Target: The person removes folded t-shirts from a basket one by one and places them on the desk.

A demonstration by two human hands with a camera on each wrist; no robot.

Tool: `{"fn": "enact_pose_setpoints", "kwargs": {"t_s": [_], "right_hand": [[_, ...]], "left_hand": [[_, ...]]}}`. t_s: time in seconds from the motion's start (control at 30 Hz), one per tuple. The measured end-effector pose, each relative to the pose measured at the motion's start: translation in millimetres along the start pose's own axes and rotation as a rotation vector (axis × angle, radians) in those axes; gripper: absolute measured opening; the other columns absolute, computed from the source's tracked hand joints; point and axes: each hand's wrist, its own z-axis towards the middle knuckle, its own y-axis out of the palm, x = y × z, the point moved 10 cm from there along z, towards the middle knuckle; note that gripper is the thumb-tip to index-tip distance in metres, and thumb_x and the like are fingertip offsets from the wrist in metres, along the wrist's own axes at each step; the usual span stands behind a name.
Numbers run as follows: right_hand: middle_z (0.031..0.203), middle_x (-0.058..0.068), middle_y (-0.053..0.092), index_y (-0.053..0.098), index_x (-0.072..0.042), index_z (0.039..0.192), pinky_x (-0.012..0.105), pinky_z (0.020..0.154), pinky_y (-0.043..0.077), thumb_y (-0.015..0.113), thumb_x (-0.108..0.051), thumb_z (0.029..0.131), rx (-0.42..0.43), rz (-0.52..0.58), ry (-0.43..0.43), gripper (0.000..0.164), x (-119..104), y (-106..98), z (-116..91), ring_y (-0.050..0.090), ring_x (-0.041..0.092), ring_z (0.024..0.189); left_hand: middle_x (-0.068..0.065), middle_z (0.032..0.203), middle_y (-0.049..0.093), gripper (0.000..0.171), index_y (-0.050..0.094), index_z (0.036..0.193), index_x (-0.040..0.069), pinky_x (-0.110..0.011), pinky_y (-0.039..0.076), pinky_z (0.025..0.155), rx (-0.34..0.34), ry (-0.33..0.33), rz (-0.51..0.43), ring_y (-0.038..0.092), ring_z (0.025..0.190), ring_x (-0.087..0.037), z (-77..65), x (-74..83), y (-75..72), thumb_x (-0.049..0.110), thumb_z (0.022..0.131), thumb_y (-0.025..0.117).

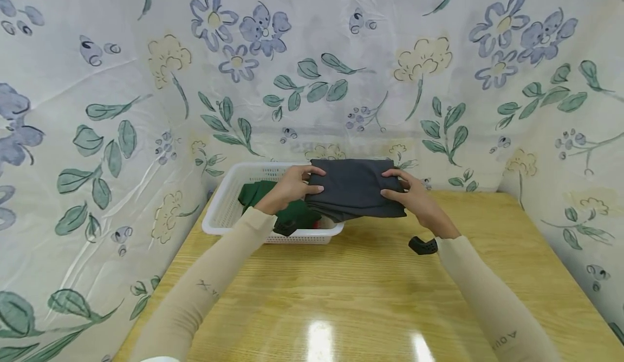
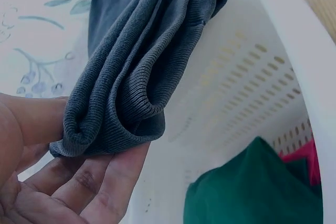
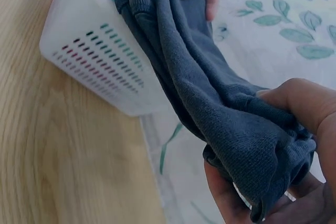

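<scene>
A folded dark grey garment (image 1: 353, 187) is held up between both hands, over the right end of a white basket and the table behind it. My left hand (image 1: 291, 187) grips its left edge, thumb on one side and fingers on the other. At the right edge, my right hand (image 1: 411, 194) pinches the cloth the same way. Ribbed, layered folds of the grey garment (image 2: 136, 72) show in the left wrist view. Below my left hand, a dark green garment (image 1: 263, 194) lies in the white basket (image 1: 219, 210).
Red cloth (image 2: 310, 156) shows beside the green garment in the basket. The basket stands at the back left of the wooden table (image 1: 312, 286). Floral fabric (image 1: 292, 80) hangs behind the table and along its sides.
</scene>
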Motion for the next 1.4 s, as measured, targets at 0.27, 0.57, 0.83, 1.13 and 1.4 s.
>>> {"fn": "enact_pose_setpoints", "kwargs": {"t_s": [0.27, 0.57, 0.83, 1.13, 1.4], "right_hand": [[0.162, 0.02, 0.027, 0.046, -0.017, 0.149, 0.04, 0.093, 0.053, 0.071, -0.028, 0.1, -0.005, 0.005, -0.001, 0.056, 14.7, -18.2, -6.0, 0.046, 0.041, 0.135], [0.162, 0.02, 0.027, 0.049, -0.02, 0.147, 0.037, 0.09, 0.055, 0.072, -0.03, 0.099, 0.029, -0.015, 0.005, 0.055, 25.2, -40.9, -14.9, 0.044, 0.042, 0.136], [0.164, 0.021, 0.024, 0.046, -0.018, 0.15, 0.034, 0.09, 0.054, 0.07, -0.029, 0.101, 0.046, -0.032, 0.007, 0.056, 37.0, -56.8, -20.7, 0.042, 0.043, 0.138], [0.165, 0.02, 0.025, 0.047, -0.017, 0.149, 0.046, 0.098, 0.051, 0.072, -0.031, 0.099, 0.073, -0.068, 0.037, 0.058, 53.8, -69.1, -22.9, 0.041, 0.042, 0.141], [0.167, 0.023, 0.018, 0.043, -0.011, 0.153, 0.062, 0.108, 0.04, 0.068, -0.021, 0.102, 0.084, -0.098, 0.057, 0.057, 58.6, -70.9, -26.0, 0.03, 0.046, 0.147]], "left_hand": [[-0.017, 0.128, 0.063, 0.041, 0.066, 0.135, 0.013, -0.037, 0.06, 0.072, -0.005, 0.017, -0.011, 0.069, 0.101, -0.029, 7.5, 7.9, 18.6, 0.006, 0.095, 0.074], [-0.016, 0.129, 0.064, 0.041, 0.067, 0.135, 0.013, -0.035, 0.059, 0.072, -0.036, 0.021, 0.001, 0.069, 0.103, -0.027, 17.6, 17.0, 42.1, 0.005, 0.095, 0.074], [-0.017, 0.13, 0.063, 0.042, 0.066, 0.135, 0.012, -0.042, 0.061, 0.075, -0.068, 0.011, -0.017, 0.07, 0.1, -0.027, 30.0, 18.4, 63.9, 0.003, 0.095, 0.074], [-0.019, 0.129, 0.064, 0.042, 0.065, 0.136, 0.01, -0.034, 0.06, 0.072, -0.101, 0.015, 0.034, 0.069, 0.103, -0.029, 38.0, 19.7, 82.9, 0.002, 0.096, 0.072], [-0.02, 0.131, 0.062, 0.045, 0.064, 0.139, 0.006, -0.033, 0.059, 0.072, -0.149, 0.042, 0.1, 0.066, 0.113, -0.031, 44.6, 22.4, 95.7, -0.001, 0.096, 0.071]]}}
